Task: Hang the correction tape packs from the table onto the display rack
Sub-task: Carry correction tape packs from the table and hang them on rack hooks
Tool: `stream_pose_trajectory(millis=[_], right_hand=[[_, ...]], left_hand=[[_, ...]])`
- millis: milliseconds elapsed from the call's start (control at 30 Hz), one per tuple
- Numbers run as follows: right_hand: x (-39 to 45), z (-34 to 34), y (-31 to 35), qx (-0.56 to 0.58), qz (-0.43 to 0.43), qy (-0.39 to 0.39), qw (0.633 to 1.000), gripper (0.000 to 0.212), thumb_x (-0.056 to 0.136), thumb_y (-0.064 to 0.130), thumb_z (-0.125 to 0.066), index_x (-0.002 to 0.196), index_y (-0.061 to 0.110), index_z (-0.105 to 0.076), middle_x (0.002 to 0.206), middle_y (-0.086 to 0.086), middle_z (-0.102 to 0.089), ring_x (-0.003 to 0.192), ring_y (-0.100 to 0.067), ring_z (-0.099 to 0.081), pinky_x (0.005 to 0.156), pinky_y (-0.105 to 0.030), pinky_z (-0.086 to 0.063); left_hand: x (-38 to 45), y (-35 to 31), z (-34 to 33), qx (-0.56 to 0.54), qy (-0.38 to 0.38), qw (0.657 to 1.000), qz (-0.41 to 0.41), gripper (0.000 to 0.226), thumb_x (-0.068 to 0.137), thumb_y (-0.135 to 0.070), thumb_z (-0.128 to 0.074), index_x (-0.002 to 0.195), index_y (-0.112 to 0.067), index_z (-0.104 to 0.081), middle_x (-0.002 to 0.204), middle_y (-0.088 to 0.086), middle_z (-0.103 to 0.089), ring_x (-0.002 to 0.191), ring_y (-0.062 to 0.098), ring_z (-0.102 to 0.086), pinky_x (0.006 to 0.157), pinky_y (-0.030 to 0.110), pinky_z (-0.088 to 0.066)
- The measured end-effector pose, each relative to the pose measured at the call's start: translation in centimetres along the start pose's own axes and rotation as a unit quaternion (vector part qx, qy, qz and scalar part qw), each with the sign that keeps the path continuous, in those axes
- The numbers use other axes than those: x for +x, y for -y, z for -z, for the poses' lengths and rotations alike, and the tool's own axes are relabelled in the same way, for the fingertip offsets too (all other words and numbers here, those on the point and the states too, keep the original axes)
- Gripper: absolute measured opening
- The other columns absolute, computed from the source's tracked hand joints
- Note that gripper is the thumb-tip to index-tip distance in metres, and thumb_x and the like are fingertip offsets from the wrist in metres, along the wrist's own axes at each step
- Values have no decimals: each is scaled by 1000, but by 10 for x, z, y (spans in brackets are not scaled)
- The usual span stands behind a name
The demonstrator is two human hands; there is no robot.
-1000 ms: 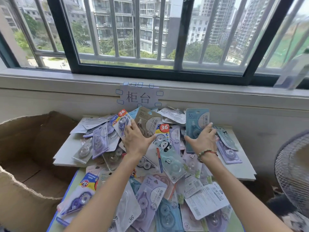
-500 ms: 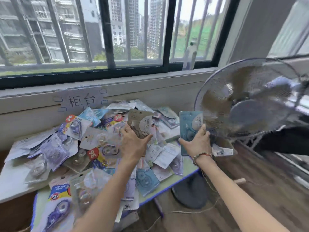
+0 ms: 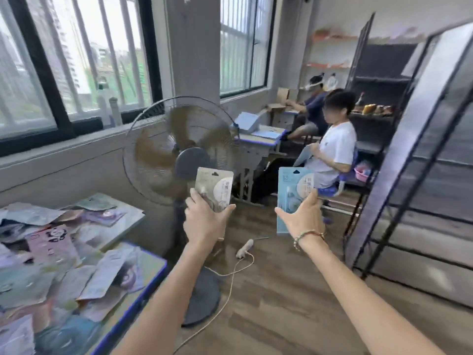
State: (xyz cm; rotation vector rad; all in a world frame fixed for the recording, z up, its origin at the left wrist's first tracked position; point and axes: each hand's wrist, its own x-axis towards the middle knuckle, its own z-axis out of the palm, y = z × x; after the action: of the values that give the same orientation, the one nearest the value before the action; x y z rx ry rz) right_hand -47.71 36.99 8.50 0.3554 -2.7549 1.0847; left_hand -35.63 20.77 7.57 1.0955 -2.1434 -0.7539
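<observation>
I hold one correction tape pack in each hand, both upright, with the hang hole at the top edge and the long axis vertical. My left hand (image 3: 204,222) grips the lower part of the beige pack (image 3: 214,189); the thumb and the fingers (image 3: 196,198) curl round its bottom edges. My right hand (image 3: 303,217) holds the light blue pack (image 3: 294,196) in the same way, from below and behind, with the thumb spread out to the left. The display rack (image 3: 419,155) stands at the right of the scene, a dark metal frame, and I judge that it lies nearer to my right hand, so the blue pack should go there first. No hook shows clearly on it; the picture is blurred there. The other packs (image 3: 64,254) lie in a heap on the worktop (image 3: 143,275) at near left, well apart from both hands. A standing fan (image 3: 179,152) is just behind the beige pack.
</observation>
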Motion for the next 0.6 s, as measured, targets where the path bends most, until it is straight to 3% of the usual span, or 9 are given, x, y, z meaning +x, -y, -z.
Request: stream_pose_trajectory(millis=[300,433,600], right_hand=[[85,170,-199,-45,-119,-121,984,105,72,47,-77,146,7,-13,131,-16,-39,118,-36,-47,87,-48,-47],[110,228,-270,-67,-157,-151,974,101,69,48,-78,140,6,-20,126,-16,-42,112,-37,-51,84,-51,-51],[144,276,-335,-67,-200,-183,960,99,69,47,-79,139,5,-21,123,-15,-44,110,-34,-52,79,-46,-51]], left_hand=[[-75,-216,-175,-90,127,984,-86,110,71,-61,-73,146,-2,-19,139,19,-39,122,37,-47,89,46,-45],[-116,-288,-232,-101,159,973,-133,114,70,-61,-74,148,-2,-17,139,19,-39,122,37,-48,88,47,-46],[-146,-359,-299,-106,207,957,-176,109,69,-65,-73,143,-5,-21,134,17,-41,119,38,-49,87,48,-47]])
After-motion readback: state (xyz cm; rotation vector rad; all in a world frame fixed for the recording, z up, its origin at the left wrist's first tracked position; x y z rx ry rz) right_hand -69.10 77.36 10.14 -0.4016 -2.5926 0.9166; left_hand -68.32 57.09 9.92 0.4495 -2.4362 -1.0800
